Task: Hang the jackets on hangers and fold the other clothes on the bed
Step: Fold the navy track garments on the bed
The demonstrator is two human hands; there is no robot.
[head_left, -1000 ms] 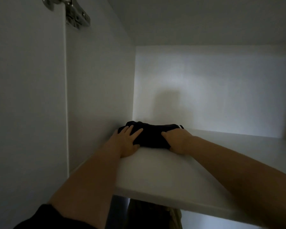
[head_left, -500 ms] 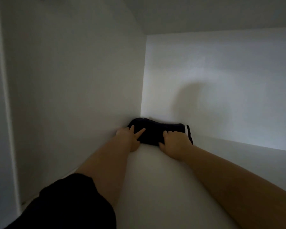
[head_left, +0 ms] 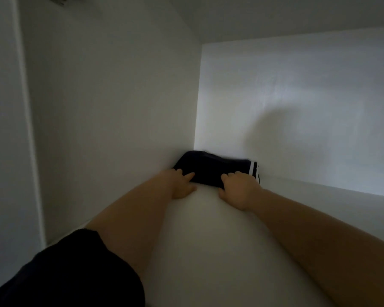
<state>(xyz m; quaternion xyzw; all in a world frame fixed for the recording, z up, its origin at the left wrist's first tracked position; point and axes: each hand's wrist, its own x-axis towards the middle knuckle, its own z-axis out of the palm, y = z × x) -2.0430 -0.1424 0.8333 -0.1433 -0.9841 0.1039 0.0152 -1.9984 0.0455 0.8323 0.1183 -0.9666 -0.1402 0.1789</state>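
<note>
A folded black garment (head_left: 211,168) with white stripes at its right end lies on a white wardrobe shelf (head_left: 204,251), pushed into the back left corner. My left hand (head_left: 180,183) rests at its left front edge, with straight fingers touching the cloth and the thumb on the shelf. My right hand (head_left: 238,188) is at the right front edge. Its fingers curl over the top of the garment and its thumb sits against the front. Both forearms reach deep into the compartment.
The left side panel (head_left: 111,120) and the back panel (head_left: 297,107) close in the corner. The compartment's top panel (head_left: 275,14) runs overhead. Bare shelf stretches to the right of the garment. My dark sleeve (head_left: 71,273) fills the lower left.
The garment has slid further back into the corner, with both hands following it. My view has moved deeper into the compartment, so the shelf's front edge has dropped out of sight.
</note>
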